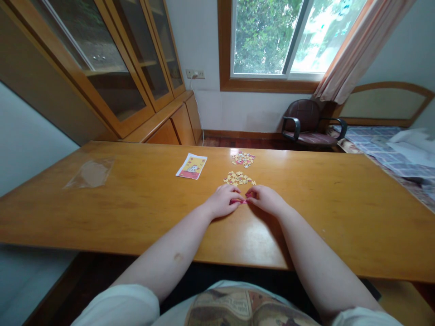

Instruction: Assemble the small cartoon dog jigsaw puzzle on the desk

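Observation:
Pink jigsaw puzzle pieces [244,202] lie low on the table between my two hands, mostly hidden by the fingers. My left hand [224,200] is closed around the left part of them, fingers curled and thumb near the table. From the other side, my right hand [265,198] pinches a pink piece at the right end, its fingertips almost meeting the left ones. Just beyond the hands is a loose pile of yellow puzzle pieces [239,177]. Farther back sits a second pile of mixed pink and pale pieces [243,159].
A picture card [192,166] with a white animal on yellow and pink lies left of the piles. At the table's [152,217] far left is a clear plastic bag [91,173]. Beyond stand a glass-door cabinet [136,90], an armchair [306,120] and a bed [384,145].

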`<state>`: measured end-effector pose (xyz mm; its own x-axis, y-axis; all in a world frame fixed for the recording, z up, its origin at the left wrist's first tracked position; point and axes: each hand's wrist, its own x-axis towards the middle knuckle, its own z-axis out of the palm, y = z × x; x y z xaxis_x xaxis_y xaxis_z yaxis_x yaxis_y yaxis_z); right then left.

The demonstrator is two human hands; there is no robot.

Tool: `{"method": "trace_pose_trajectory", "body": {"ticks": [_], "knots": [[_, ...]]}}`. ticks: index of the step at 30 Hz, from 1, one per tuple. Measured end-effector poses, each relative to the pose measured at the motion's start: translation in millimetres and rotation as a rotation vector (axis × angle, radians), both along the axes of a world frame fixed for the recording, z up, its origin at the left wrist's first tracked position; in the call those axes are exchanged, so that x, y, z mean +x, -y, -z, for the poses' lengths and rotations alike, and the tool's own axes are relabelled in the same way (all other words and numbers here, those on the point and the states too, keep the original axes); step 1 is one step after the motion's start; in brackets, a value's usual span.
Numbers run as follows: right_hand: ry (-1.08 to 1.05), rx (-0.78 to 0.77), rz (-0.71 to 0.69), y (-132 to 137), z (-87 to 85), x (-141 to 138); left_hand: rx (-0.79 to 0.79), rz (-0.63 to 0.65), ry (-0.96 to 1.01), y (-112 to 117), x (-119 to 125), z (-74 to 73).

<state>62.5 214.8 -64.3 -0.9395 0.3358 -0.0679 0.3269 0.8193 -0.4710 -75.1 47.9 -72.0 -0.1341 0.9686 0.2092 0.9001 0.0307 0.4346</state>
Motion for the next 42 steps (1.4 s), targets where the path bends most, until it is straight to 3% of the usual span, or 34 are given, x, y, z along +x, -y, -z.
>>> {"method": "trace_pose_trajectory", "body": {"ticks": [7,10,14,26,42], "knots": [[-0.01,0.022,-0.004,-0.1,-0.5,-0.7,-0.001,-0.001,-0.005,0.6,-0.7,-0.2],[-0.017,0.027,0.007,-0.8,-3.1,0.8,0.045,-0.126,0.011,1.8,-8.6,-4.6],[-0.013,0.04,0.036,-0.9,-6.4,2.5,-0.032,-0.254,-0.016,6.8,-19.0,-9.9],[0.026,0.022,0.013,-0.7,-6.5,3.5,-0.182,-0.236,-0.044,10.8,-28.5,-4.0],[0.054,0.017,-0.007,1.9,-9.5,4.9,-0.175,-0.207,-0.038,11.0,-22.7,-8.9]]}}
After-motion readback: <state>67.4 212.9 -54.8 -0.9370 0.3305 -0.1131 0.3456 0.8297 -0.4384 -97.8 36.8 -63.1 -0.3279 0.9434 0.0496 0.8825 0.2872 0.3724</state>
